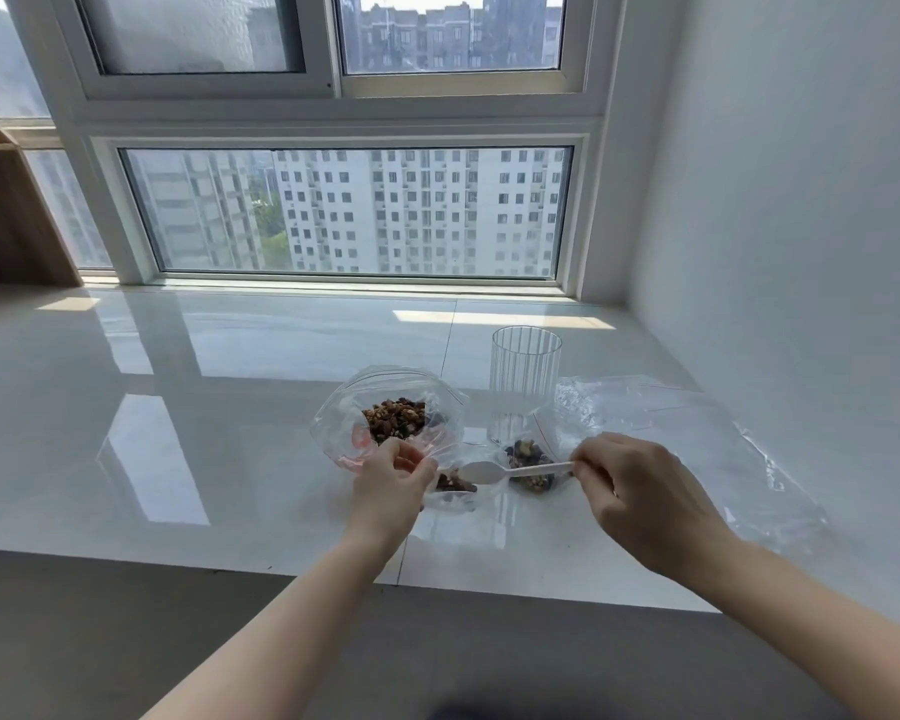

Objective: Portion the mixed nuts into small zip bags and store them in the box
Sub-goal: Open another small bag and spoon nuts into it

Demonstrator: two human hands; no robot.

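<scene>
Hands: left hand pinches the mouth of a small zip bag lying on the worktop; right hand pinches the handle end of a white plastic spoon, bowl level just over that bag's mouth and apparently empty. Risk, judged: the limp bag mouth could fold shut, or the long, lightly held spoon tip, scattering nuts. Mixed nuts, brown and dark pieces, sit heaped in the large open bag just behind; another portioned bag lies under the spoon handle.
</scene>
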